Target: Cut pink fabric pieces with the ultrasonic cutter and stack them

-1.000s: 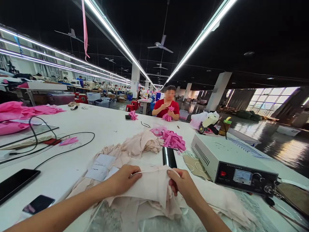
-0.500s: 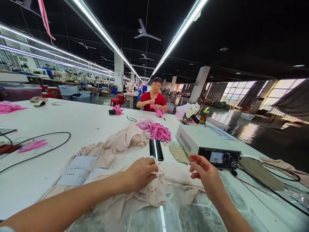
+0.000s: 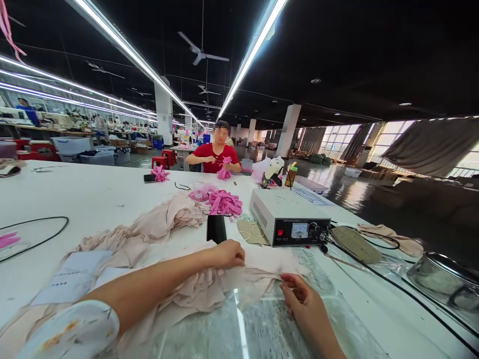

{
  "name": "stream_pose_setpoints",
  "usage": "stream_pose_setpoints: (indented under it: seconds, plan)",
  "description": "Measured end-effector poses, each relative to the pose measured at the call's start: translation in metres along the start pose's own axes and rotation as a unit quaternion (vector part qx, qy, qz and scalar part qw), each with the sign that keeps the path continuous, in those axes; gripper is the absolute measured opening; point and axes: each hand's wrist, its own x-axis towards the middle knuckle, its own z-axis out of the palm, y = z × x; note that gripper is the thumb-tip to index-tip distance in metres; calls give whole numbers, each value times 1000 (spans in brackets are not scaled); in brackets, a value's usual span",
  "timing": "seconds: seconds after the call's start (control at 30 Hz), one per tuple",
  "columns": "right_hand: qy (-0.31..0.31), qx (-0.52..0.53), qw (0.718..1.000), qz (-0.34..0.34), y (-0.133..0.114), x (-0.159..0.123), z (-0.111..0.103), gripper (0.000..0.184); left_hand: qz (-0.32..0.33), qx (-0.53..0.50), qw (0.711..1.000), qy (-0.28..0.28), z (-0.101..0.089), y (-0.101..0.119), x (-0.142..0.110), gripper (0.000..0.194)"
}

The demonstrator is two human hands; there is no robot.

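Thin beige fabric pieces lie in a loose, layered heap in front of me. My left hand reaches across the heap, its fingers curled in a pinch on the fabric. At the right end of the same cloth is my right hand. Its thumb and index finger close on the fabric's edge, while the other fingers are bent. A black phone lies just beyond my left hand. Paper labels rest on the beige cloth at the left.
A white control box with a dial stands right of centre, its black cable running right. A metal pot sits at the right. Pink strips are piled beyond the phone. A person in red handles pink strips across the table.
My view has turned to the right, bringing the pot into sight. My right hand has come down from the air to the fabric's edge and closed on it. The left hand stays at the fabric.
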Motion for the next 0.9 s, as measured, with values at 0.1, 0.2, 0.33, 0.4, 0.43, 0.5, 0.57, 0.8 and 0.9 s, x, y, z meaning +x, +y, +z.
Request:
stream_pose_setpoints:
  seconds: [0.1, 0.2, 0.33, 0.4, 0.43, 0.5, 0.57, 0.8, 0.9]
  plan:
    - [1, -35, 998, -44, 2, -2, 4, 34, -5, 11, 1000, -6, -6, 2, -3, 24]
    - [-3, -66, 994, -83, 1, -3, 8, 33, -14, 32, 999, -5, -7, 8, -6, 24]
    - [-2, -106, 988, -116, -1, -5, 10, 29, -17, 45, 999, 3, -1, 12, -5, 26]
    - [2, -123, 984, -127, -1, -5, 11, 27, -14, 44, 999, 6, 0, 11, -2, 25]
    - [5, -131, 983, -131, -1, -6, 11, 26, -10, 42, 999, 7, 0, 10, -1, 25]
    - [11, -147, 979, -138, 0, -5, 12, 26, 1, 34, 999, 10, -1, 7, 1, 24]
    - [16, -164, 975, -146, 1, -5, 13, 28, 10, 26, 999, 18, -4, 5, 1, 25]
    - [37, -236, 952, -189, 4, -3, 14, 35, 15, 18, 997, 72, -11, 6, -11, 23]
    - [64, -270, 934, -227, 0, 1, 18, 37, 42, 29, 994, 94, -15, 19, -22, 15]
